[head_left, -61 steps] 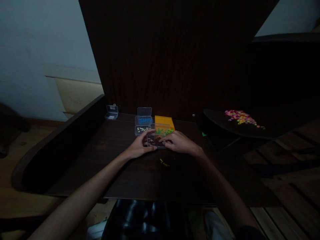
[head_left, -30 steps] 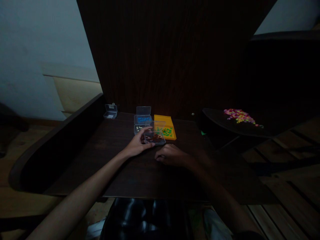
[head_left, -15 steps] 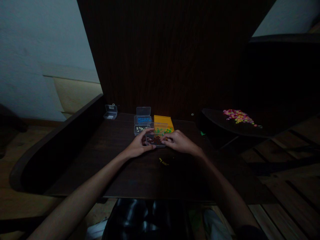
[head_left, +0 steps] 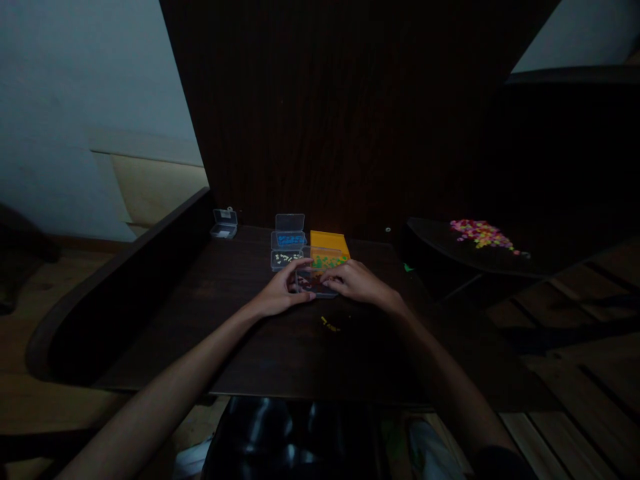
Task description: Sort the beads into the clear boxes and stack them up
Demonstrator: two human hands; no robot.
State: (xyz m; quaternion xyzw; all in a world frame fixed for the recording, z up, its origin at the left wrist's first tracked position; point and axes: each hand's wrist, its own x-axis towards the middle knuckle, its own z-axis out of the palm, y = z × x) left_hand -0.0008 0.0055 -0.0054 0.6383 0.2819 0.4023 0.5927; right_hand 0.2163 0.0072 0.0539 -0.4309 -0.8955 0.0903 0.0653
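Note:
My left hand [head_left: 278, 295] is closed around the left side of a clear plastic box [head_left: 327, 292], thumb at the front and fingers behind. Small dark reddish pieces [head_left: 306, 283] lie in it. The fingertips of my right hand [head_left: 359, 283] are pinched together inside the box's right part; whatever is between them is hidden. Just behind are green pieces [head_left: 330, 262] on an orange-yellow tray [head_left: 327, 238]. To the left of that, pale pieces [head_left: 284, 258] fill one clear box and blue pieces [head_left: 291, 239] another, its lid raised.
Small yellow pieces [head_left: 330, 325] lie on the dark wooden surface [head_left: 270, 360] in front of the box. A small lidded clear box [head_left: 225, 225] stands open at the back left. Pink, red and yellow pieces [head_left: 483, 233] are heaped on a ledge at right. A raised wooden side [head_left: 125, 280] borders the left.
My right fingertips have shifted slightly within the box. My left hand keeps its hold. The whole view has moved a little, so everything sits slightly farther right.

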